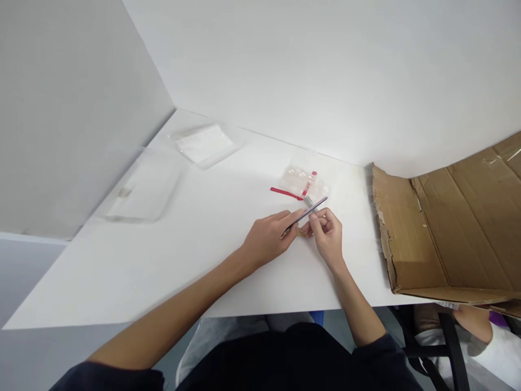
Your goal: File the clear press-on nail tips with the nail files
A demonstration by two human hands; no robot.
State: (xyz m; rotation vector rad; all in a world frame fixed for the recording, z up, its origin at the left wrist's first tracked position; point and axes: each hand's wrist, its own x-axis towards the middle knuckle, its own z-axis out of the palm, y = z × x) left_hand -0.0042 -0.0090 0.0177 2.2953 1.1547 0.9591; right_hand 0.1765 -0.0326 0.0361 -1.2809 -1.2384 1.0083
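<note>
My left hand point(271, 236) is closed around a thin, dark, flat slab point(312, 208), seen edge-on and shaped like a phone. Close beside it, my right hand point(328, 234) has its thumb and fingers pinched together at a narrow light-grey piece point(308, 202) that crosses behind the slab. Between the hands shows a small tan bit point(300, 232), too small to name. Just beyond my fingers lies a clear plastic pouch point(293, 179) with red strips, flat on the white table point(195, 233).
Toward the back left lies a clear bag with a white sheet in it point(205, 142). Left of that is another clear plastic bag point(140, 190), blurred. An open cardboard box point(411, 239) stands at the right. Below it, another person's arm point(474, 323) shows beside a black chair point(451, 347).
</note>
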